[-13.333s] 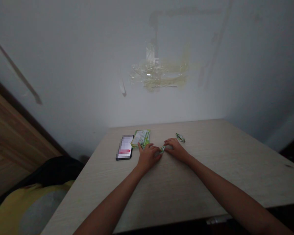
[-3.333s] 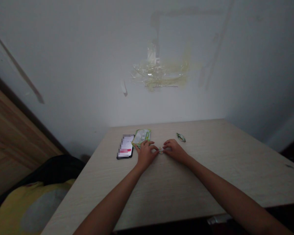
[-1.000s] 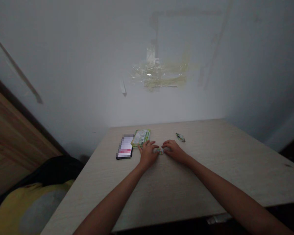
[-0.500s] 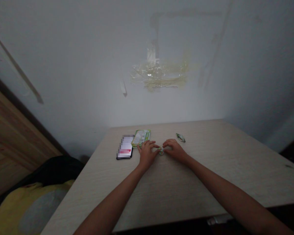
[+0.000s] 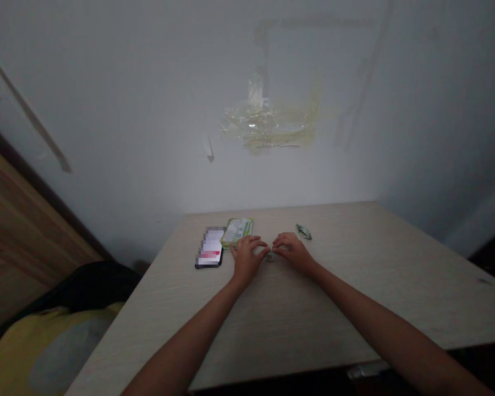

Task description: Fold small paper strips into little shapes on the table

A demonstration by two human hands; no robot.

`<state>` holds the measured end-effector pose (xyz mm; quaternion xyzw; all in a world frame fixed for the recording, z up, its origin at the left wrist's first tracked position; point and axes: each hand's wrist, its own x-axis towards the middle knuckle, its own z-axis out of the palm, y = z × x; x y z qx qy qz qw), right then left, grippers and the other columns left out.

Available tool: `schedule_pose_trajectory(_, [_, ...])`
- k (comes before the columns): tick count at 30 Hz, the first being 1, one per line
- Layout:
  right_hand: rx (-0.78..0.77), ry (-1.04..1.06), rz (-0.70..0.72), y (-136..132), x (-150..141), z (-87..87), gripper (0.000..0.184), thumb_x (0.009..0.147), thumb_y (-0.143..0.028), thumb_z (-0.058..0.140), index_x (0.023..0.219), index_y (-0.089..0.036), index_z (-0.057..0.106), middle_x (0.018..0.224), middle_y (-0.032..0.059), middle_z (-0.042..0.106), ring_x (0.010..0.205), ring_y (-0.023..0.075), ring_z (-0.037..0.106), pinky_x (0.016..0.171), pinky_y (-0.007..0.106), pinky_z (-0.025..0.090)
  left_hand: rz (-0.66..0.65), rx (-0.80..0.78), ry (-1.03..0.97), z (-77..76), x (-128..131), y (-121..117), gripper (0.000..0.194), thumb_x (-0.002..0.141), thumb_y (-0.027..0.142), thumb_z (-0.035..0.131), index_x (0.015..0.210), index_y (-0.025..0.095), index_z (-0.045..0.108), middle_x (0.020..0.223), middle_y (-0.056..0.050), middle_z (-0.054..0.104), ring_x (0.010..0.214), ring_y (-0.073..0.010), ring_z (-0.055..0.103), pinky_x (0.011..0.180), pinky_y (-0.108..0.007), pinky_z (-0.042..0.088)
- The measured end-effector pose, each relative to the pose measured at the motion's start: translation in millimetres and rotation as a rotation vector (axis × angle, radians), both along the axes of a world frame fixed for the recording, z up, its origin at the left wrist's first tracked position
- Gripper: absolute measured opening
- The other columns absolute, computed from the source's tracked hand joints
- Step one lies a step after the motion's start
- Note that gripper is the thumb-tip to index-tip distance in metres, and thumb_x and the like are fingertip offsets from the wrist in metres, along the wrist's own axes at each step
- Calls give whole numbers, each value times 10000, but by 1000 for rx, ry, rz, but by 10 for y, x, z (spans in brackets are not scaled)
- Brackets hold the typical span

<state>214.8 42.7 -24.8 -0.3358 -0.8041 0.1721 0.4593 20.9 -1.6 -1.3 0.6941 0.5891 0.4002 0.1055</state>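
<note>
A small folded green-and-white piece of paper [image 5: 269, 257] is between my two hands, low over the table. My left hand [image 5: 247, 256] pinches its left side with thumb and forefinger, the other fingers reaching forward beside a flat green-and-white stack [image 5: 237, 230]. On the opposite side, my right hand [image 5: 292, 250] has its thumb and fingertips closed at the paper's upper right edge. Most of the paper is covered by fingers, so its folds cannot be made out. Another folded green piece [image 5: 303, 231] lies beyond my right hand.
A phone [image 5: 210, 250] with a lit, partly blurred screen lies left of the stack on the pale wooden table [image 5: 334, 319]. Behind the table rises a wall [image 5: 148, 110] with clear tape stuck on it. A yellow and grey plush item [image 5: 49, 352] sits at lower left.
The paper between my hands has turned slightly and shows less of its surface. My fingers have shifted a little; the stack, phone and other folded piece stay in place.
</note>
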Motion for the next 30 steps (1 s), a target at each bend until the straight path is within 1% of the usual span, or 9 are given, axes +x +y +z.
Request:
schedule_pose_trajectory(5, [-13, 5, -10, -13, -11, 15, 113, 815, -353, 708, 810, -241, 721, 921, 44, 716, 994, 231, 604, 965, 416, 409, -9, 7, 4, 6, 0, -5, 56, 793, 351, 709, 837, 335, 740, 1198, -10, 663, 1243, -272, 483, 1112, -666, 81])
schedule_pose_trajectory(10, [-42, 23, -13, -31, -25, 24, 114, 810, -349, 710, 797, -237, 721, 924, 43, 717, 988, 227, 605, 974, 419, 403, -1, -6, 5, 28, 2, -13, 57, 791, 352, 708, 830, 327, 742, 1206, -17, 659, 1247, -272, 478, 1120, -662, 63])
schedule_pose_trajectory(18, [-88, 69, -37, 3, -27, -16, 94, 780, -337, 730, 781, -243, 733, 938, 44, 722, 984, 225, 625, 964, 409, 419, -2, -44, -34, 89, 0, -36, 61, 775, 349, 714, 805, 307, 747, 1213, -24, 655, 1244, -280, 477, 1128, -648, 70])
schedule_pose_trajectory(23, [-108, 75, -49, 7, -16, -11, 110, 779, -346, 722, 785, -237, 735, 943, 49, 723, 974, 224, 628, 951, 408, 432, 7, -57, -51, 78, -4, -21, 69, 768, 347, 713, 804, 302, 749, 1218, -25, 655, 1245, -281, 473, 1127, -643, 82])
schedule_pose_trajectory(30, [-138, 111, -63, 8, 23, 4, 116, 785, -339, 698, 791, -226, 721, 934, 55, 720, 966, 227, 633, 948, 405, 441, 23, -19, -76, 70, -27, -9, 65, 796, 303, 674, 803, 280, 735, 1189, -21, 669, 1228, -272, 496, 1128, -621, 107])
